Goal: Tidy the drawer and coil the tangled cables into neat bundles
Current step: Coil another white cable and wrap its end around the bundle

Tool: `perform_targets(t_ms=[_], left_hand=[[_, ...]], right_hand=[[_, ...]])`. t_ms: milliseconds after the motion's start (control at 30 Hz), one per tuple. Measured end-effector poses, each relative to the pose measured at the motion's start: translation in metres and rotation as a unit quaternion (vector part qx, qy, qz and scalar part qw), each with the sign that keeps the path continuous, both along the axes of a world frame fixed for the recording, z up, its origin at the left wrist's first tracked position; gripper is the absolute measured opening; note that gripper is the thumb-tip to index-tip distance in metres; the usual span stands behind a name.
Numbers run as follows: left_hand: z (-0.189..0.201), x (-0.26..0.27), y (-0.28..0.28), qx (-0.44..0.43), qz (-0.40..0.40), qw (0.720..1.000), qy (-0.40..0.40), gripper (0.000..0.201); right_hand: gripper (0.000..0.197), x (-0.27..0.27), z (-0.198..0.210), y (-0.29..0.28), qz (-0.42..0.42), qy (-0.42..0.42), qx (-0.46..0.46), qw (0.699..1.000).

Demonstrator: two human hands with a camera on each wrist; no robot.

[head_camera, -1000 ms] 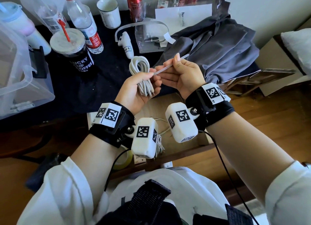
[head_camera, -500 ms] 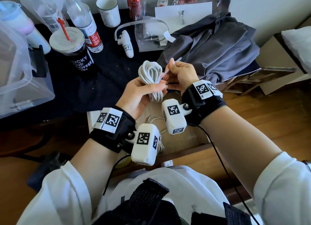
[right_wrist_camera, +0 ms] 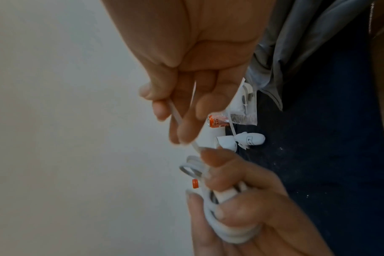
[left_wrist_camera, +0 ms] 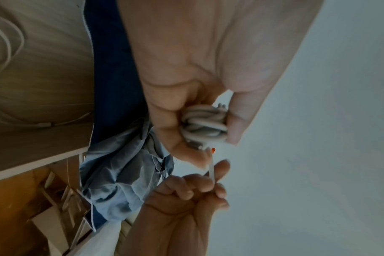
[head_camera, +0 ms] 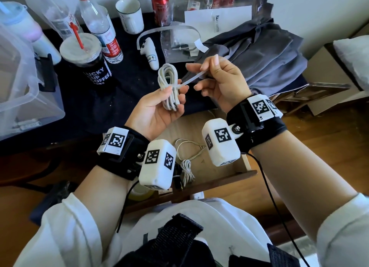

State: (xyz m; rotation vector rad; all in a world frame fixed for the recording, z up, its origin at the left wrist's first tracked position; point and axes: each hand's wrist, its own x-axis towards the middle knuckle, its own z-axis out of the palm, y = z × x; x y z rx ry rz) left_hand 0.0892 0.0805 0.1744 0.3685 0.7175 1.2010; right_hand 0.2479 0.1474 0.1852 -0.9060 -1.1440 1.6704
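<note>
My left hand [head_camera: 159, 105] grips a coiled white cable bundle [head_camera: 168, 85] upright above the desk edge; the left wrist view shows the coil [left_wrist_camera: 205, 123] between thumb and fingers. A white zip tie [head_camera: 192, 79] circles the bundle's middle, and its free tail runs up to the right. My right hand [head_camera: 216, 77] pinches that tail, fingers curled; the right wrist view shows the tie [right_wrist_camera: 178, 119] between fingertips. Below the hands the wooden drawer [head_camera: 217, 179] stands pulled out, with a loose thin cable [head_camera: 187, 145] and a small coiled cable [head_camera: 186, 172] inside.
On the dark desk mat stand a coffee cup with red straw [head_camera: 87, 61], water bottles [head_camera: 99, 27], a white mug [head_camera: 130, 15], a red can [head_camera: 160, 6], a white controller [head_camera: 150, 54] and a plastic bag [head_camera: 179, 45]. Grey cloth [head_camera: 259, 53] lies right; a clear bin [head_camera: 22, 83] left.
The right hand has drawn the zip tie's tail out to the upper right, away from the bundle. The left hand has kept hold of the coil.
</note>
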Motion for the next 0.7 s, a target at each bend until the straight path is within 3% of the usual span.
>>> perform_targets(t_ms=[333, 500, 700], left_hand=[[-0.006, -0.003, 0.001, -0.029, -0.019, 0.996, 0.082, 0.021], [-0.007, -0.009, 0.002, -0.052, -0.007, 0.996, 0.071, 0.018], [-0.007, -0.009, 0.004, -0.074, 0.001, 0.997, 0.036, 0.021]], right_hand=[[0.025, -0.002, 0.009, -0.006, 0.1, -0.002, 0.049, 0.994], [0.04, -0.004, 0.009, -0.009, 0.127, -0.022, 0.046, 0.991], [0.04, -0.006, 0.013, -0.009, 0.126, -0.048, 0.061, 0.989]])
